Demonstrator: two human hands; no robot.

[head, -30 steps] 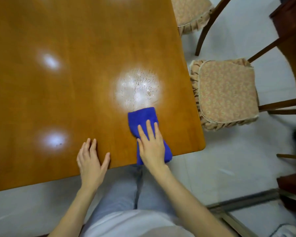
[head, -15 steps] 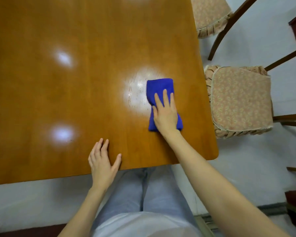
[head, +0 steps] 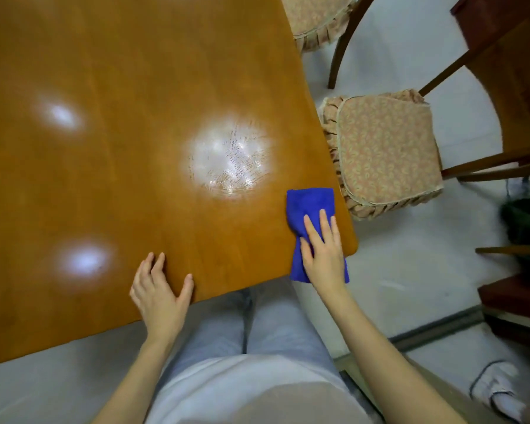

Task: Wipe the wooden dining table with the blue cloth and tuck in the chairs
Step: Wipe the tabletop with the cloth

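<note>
The wooden dining table (head: 135,166) fills the left and centre of the view, glossy with light glare spots. A folded blue cloth (head: 311,206) lies at the table's near right corner and hangs over the near edge. My right hand (head: 322,255) presses flat on the cloth, fingers together. My left hand (head: 158,295) rests flat on the near table edge with fingers spread, holding nothing. A chair with a patterned cushion (head: 383,151) stands pulled out from the table's right side. A second cushioned chair (head: 317,19) is farther back.
Pale tiled floor (head: 410,270) lies right of the table and below me. Dark wooden furniture (head: 514,56) stands at the right edge. A white slipper (head: 496,390) lies on the floor at lower right. My legs stand close to the table's near edge.
My right hand has drawn the blue cloth back toward me and to the right, from mid-table to the near right corner, where it overhangs the edge. My left hand stays on the edge.
</note>
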